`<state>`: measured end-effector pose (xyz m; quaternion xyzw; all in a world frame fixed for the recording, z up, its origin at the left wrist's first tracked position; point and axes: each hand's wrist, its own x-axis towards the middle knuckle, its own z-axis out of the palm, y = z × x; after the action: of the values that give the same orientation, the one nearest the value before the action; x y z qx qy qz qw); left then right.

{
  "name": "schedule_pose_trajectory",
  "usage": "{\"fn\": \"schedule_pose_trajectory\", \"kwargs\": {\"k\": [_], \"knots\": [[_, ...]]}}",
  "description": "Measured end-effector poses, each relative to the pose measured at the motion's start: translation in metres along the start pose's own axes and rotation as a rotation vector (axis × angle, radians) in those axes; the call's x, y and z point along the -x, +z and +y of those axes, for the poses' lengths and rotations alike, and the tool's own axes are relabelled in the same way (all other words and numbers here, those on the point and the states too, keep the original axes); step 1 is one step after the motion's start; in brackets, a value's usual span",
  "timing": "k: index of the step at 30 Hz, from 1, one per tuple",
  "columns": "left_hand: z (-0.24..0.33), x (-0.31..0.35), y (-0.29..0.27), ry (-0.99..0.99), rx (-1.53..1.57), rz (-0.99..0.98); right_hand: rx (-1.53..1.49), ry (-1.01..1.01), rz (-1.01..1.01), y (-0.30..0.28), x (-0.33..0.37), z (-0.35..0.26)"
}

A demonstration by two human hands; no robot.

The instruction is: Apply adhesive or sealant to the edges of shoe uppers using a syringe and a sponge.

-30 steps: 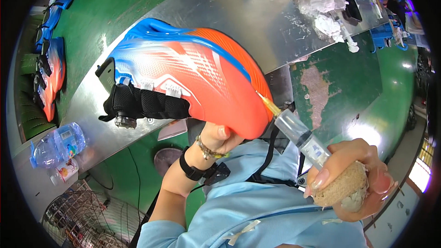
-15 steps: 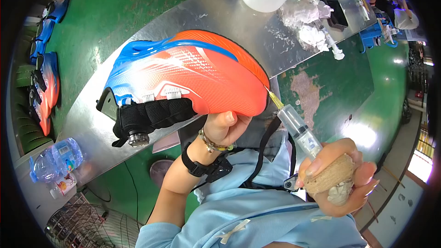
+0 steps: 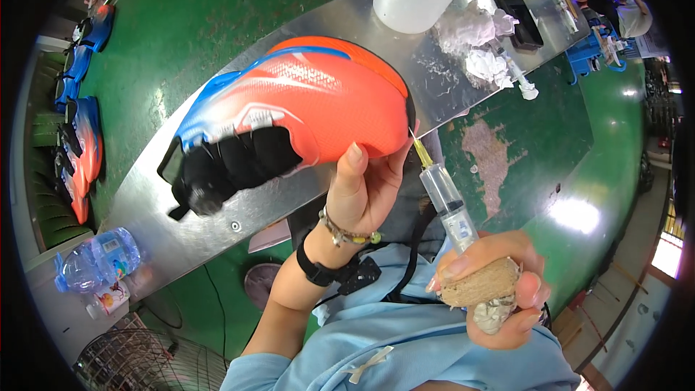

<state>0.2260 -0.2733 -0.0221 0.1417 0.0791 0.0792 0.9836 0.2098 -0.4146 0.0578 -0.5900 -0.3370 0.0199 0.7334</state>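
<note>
Cradling sneaker (image 3: pixel 347 98) over metal surface (image 3: pixel 152 188), toe in curled left grip (image 3: pixel 365 192) | likely light, soft-topped, stiffer-soled; best held by sole edge | clasping syringe (image 3: pixel 441 188) and tan pad (image 3: pixel 481 282) in close-wrapped right grip (image 3: pixel 499 250)

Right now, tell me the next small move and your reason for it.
Probably tilt the shoe slightly with the left hand while the right hand holds the syringe steady: the needle points up at the shoe's toe end, but whether its tip touches is hard to tell, and the left hand already grips that end.
</note>
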Motion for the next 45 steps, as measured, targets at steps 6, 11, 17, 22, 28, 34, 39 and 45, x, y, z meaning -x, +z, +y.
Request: {"fn": "schedule_pose_trajectory", "kwargs": {"k": [6,11,17,22,28,34,39,45], "knots": [[0.028,0.006,0.043,-0.178,0.078,0.324,-0.086,0.044,-0.029,0.001,-0.001,0.004],[0.038,0.006,0.058,-0.227,0.019,0.414,0.02,-0.192,0.008,0.003,-0.003,0.021],[0.046,0.01,0.058,-0.241,0.013,0.402,0.044,-0.261,-0.075,0.004,-0.003,0.026],[0.041,0.009,0.06,-0.234,-0.01,0.458,0.072,-0.227,-0.093,-0.003,-0.001,0.023],[0.042,0.009,0.061,-0.224,0.029,0.426,0.101,-0.233,-0.11,0.0,0.0,0.023],[0.052,0.004,0.067,-0.211,-0.073,0.418,0.018,-0.078,-0.142,-0.017,0.005,0.01],[0.103,-0.007,0.055,-0.133,-0.125,0.452,0.232,-0.354,0.178,-0.03,-0.004,0.028],[0.251,-0.084,-0.034,0.387,-0.404,0.418,0.444,-0.085,0.292,-0.048,-0.01,0.05]]}}
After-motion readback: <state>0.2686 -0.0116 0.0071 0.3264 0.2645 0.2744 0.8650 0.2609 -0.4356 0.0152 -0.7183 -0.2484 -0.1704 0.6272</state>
